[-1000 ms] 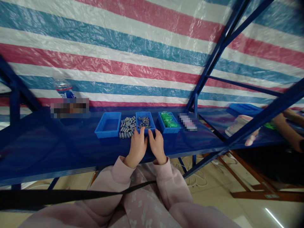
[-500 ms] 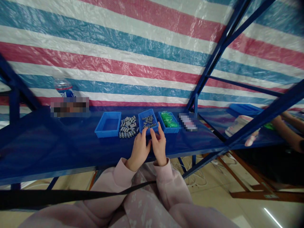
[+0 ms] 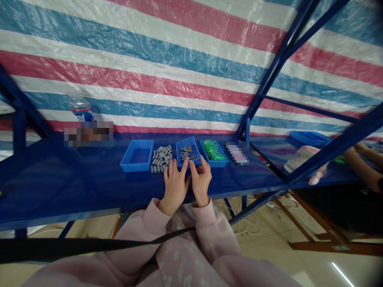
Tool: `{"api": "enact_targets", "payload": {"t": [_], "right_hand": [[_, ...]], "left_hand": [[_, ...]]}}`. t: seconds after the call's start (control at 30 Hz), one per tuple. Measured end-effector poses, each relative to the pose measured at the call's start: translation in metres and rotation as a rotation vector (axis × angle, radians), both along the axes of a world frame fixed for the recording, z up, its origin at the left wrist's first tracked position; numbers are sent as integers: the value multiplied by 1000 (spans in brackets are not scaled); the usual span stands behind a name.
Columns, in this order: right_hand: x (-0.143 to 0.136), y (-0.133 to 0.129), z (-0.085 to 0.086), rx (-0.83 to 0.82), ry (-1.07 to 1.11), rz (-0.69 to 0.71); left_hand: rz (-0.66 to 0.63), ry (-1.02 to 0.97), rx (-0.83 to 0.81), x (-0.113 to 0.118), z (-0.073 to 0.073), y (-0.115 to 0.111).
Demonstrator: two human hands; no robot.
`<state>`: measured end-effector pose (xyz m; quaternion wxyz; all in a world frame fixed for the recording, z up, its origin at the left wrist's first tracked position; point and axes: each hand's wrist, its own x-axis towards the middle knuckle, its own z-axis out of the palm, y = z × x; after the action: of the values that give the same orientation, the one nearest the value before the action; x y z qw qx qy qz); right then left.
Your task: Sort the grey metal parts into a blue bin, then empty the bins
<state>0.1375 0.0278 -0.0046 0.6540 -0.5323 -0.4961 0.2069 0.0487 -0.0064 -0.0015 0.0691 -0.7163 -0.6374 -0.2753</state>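
At frame centre the middle tray [image 3: 188, 152] is touched by the left hand [image 3: 175, 185] and right hand [image 3: 200, 182]. Fingers are curled loosely; whether anything is held cannot be told. Many grey cylinders [image 3: 160, 158] lie loose on the bench [image 3: 74, 175], and the left tray [image 3: 137, 156] holds nothing.

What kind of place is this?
Probably a makeshift workshop for sorting or assembling small parts: a blue metal shelf serves as a bench, with small blue bins, a loose heap of grey metal pieces, and a striped tarp for a wall.
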Motion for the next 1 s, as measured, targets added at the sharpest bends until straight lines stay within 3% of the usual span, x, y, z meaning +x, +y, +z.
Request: {"api": "enact_targets", "payload": {"t": [0.37, 1.0], "right_hand": [[-9, -5, 7, 87, -233, -144], [-14, -3, 15, 113, -345, -54]], "left_hand": [[14, 45, -16, -1, -3, 3], [-42, 106, -74, -3, -7, 4]]}}
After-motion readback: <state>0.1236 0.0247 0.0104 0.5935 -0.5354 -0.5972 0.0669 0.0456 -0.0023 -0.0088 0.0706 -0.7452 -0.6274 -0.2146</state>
